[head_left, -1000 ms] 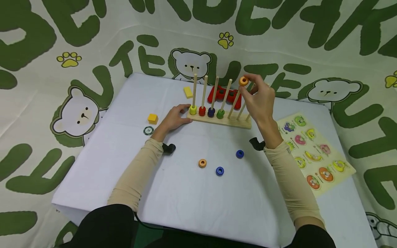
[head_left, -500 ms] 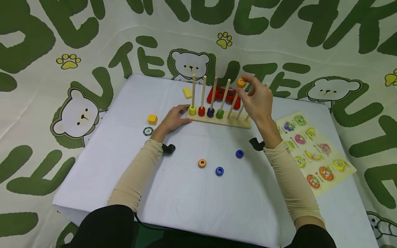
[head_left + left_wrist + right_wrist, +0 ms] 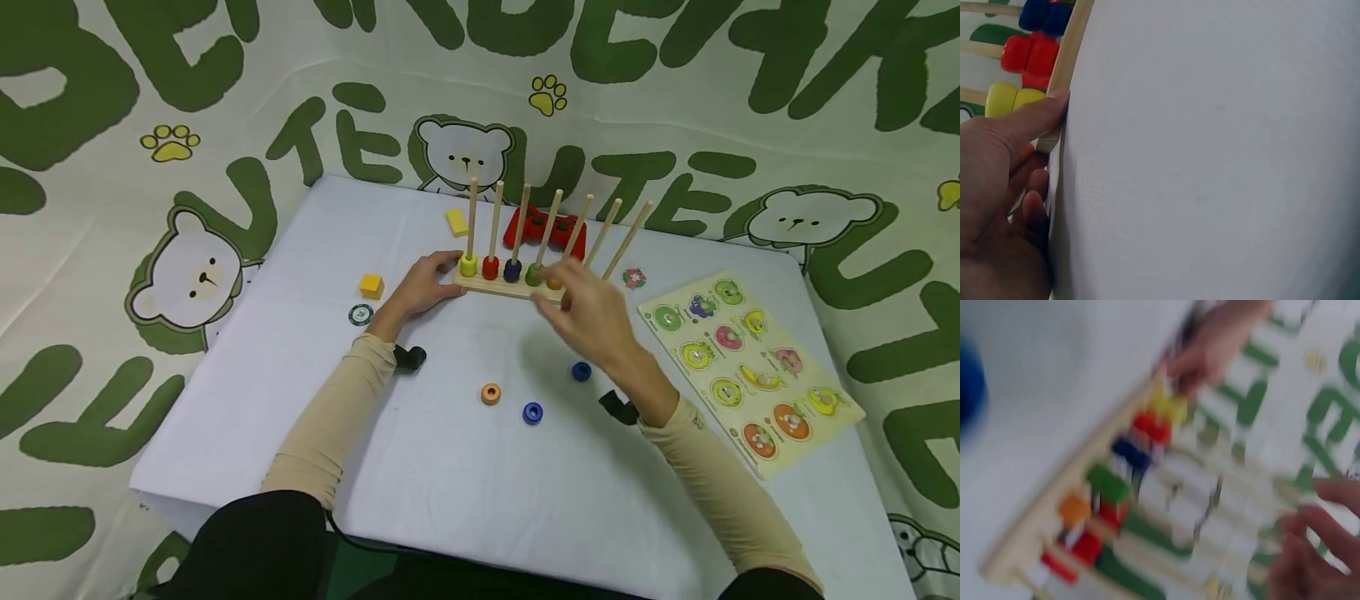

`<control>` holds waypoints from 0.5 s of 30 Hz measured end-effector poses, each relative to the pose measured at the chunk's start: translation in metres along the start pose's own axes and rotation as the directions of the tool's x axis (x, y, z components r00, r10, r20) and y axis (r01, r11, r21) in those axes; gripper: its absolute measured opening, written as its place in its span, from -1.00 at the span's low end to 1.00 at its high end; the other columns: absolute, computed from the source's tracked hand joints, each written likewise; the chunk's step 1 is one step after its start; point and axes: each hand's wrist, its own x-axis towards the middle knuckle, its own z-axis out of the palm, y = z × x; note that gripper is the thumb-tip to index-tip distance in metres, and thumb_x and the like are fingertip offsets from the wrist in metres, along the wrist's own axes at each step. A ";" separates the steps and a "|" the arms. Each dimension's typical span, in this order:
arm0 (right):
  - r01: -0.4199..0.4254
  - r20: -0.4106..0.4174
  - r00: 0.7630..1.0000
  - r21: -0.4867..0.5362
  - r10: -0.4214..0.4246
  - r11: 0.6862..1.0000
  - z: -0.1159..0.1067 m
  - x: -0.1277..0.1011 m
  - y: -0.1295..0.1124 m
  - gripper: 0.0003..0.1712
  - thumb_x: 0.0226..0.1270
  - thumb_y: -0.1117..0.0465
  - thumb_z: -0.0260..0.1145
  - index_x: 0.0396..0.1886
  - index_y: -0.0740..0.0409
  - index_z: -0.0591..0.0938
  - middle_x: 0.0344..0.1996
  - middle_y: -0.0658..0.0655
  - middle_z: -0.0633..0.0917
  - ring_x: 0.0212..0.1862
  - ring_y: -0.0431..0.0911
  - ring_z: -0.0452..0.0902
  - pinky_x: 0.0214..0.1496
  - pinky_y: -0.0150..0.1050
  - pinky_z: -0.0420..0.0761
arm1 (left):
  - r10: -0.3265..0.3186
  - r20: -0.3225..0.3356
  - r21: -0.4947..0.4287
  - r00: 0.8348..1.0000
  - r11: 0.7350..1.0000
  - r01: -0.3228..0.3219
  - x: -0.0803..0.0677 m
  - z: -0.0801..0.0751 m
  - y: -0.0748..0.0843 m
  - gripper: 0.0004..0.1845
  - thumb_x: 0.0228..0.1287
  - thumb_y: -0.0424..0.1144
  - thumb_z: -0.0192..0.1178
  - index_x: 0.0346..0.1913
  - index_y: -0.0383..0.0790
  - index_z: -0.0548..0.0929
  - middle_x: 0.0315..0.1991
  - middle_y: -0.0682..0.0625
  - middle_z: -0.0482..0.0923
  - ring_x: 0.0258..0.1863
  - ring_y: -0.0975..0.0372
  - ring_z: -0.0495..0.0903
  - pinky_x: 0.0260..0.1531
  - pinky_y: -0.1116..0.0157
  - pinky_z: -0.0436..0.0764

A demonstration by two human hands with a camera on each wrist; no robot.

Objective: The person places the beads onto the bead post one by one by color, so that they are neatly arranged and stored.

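Green bear-print cloth hung behind the white table [image 3: 247,400], and on it sat our wooden peg rack [image 3: 517,287] with seven pegs slanting up and away from us. Our left hand [image 3: 423,287] pressed against the rack's left end, thumb on the base edge right by the yellow ring [image 3: 468,266] — fingers curled round the corner, as the left wrist view showed [image 3: 1004,187]. Red, dark blue, green and orange rings [image 3: 554,283] each sat at the bottom of their own peg; the two rightmost pegs were bare.

Our right hand [image 3: 596,321] hovered just in front of the rack's right part, blurred, fingers loose and holding nothing that we could see. Three loose rings lay nearer to us: a blue ring [image 3: 581,372] almost beside that wrist, another blue one [image 3: 532,412] and an orange one [image 3: 491,393] — all flat, holes up, closer to the right hand than the left. A fruit puzzle board [image 3: 750,367] lay off to the right.
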 end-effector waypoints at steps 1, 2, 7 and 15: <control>0.000 0.142 0.990 -0.017 0.003 1.000 0.007 -0.008 -0.006 -0.64 0.44 0.18 0.50 0.16 0.19 0.75 0.01 0.20 0.75 -0.30 0.00 0.71 -0.31 -0.23 0.65 | -0.001 -0.001 0.002 1.000 1.000 0.001 0.000 -0.001 0.000 -0.20 0.41 -0.20 0.45 0.63 -0.19 0.37 0.42 -0.28 0.48 0.36 -0.09 0.44 0.43 -0.06 0.41; 0.014 0.283 0.959 -0.034 -0.004 0.999 0.013 -0.015 -0.011 -0.61 0.44 0.15 0.51 0.19 0.15 0.75 0.04 0.17 0.75 -0.26 -0.01 0.73 -0.28 -0.16 0.70 | -0.001 -0.002 0.006 1.000 1.000 0.001 0.000 -0.001 0.001 -0.20 0.41 -0.20 0.45 0.63 -0.19 0.36 0.41 -0.29 0.48 0.36 -0.09 0.44 0.43 -0.07 0.41; 0.118 0.633 0.768 0.003 -0.094 0.993 0.047 -0.043 -0.023 -0.53 0.41 0.13 0.54 0.28 0.00 0.73 0.10 0.07 0.70 -0.19 -0.13 0.71 -0.12 -0.17 0.75 | 0.001 -0.009 -0.002 1.000 1.000 -0.001 -0.001 -0.003 0.000 -0.21 0.41 -0.23 0.45 0.62 -0.20 0.38 0.37 -0.31 0.49 0.35 -0.11 0.45 0.43 -0.08 0.41; 0.133 0.589 0.794 0.077 -0.152 0.988 0.070 -0.056 -0.022 -0.81 0.43 0.19 0.52 -0.01 -0.06 0.77 -0.17 -0.07 0.65 -0.32 -0.25 0.52 -0.23 -0.31 0.62 | 0.001 -0.007 -0.012 1.000 1.000 -0.002 0.002 0.001 -0.003 -0.21 0.39 -0.20 0.47 0.61 -0.17 0.39 0.36 -0.29 0.50 0.33 -0.09 0.45 0.41 -0.06 0.43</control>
